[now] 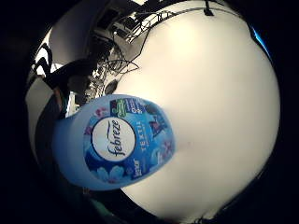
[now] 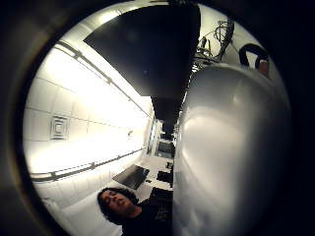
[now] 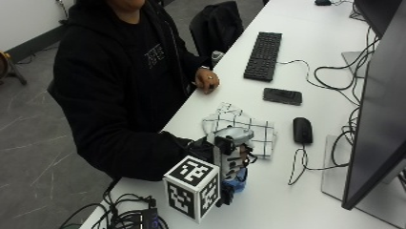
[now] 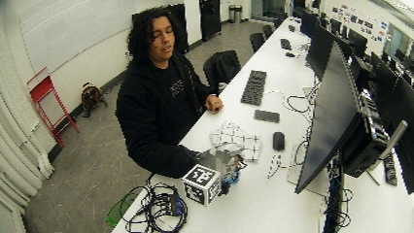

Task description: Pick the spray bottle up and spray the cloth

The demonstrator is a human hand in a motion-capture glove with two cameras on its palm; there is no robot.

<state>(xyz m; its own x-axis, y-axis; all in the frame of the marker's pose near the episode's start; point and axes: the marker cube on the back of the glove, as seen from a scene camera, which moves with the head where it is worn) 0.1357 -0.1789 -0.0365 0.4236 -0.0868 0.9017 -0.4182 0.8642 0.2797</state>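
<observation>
A: Spray bottle [image 3: 233,157] — where?
B: Stood upright on the white table [image 3: 304,200], near the person's edge, just beside the cloth [image 3: 244,130]. Whether touching the cloth: couldn't tell. Grey trigger head up top, blue base [image 3: 239,185] showing low down.

A: And the right hand [image 3: 209,152]?
B: Black glove wrapped round the bottle's body, fingers curled on it. Gripped, bottle base apparently still on the tabletop; lifted or not, couldn't tell from outside view.

A: Palm cams?
B: Little-finger side: blue-and-white label [image 1: 122,142] reading "febreze", close to the palm, white tabletop [image 1: 215,102] spread beyond it. Thumb side: pale grey curved bottle surface [image 2: 231,157] filling much of the view, ceiling lights beside it.

A: Cloth?
B: White w/ dark grid lines, crumpled, lying flat between the bottle and the black phone [image 3: 282,96], toward the person's edge of the table.

A: Other hand?
B: Bare left hand [image 3: 207,80] rested at the table's near edge, loosely curled, ring on a finger, well apart from the bottle.

A: Rest of the table?
B: Black mouse [image 3: 302,130] just beside the cloth, on the monitor side. Black keyboard [image 3: 263,55] farther along, past the phone. Big dark monitor [image 3: 374,129] along the far edge, cables trailing by its foot. Bundle of black cables [image 3: 126,214] at the near corner.
</observation>
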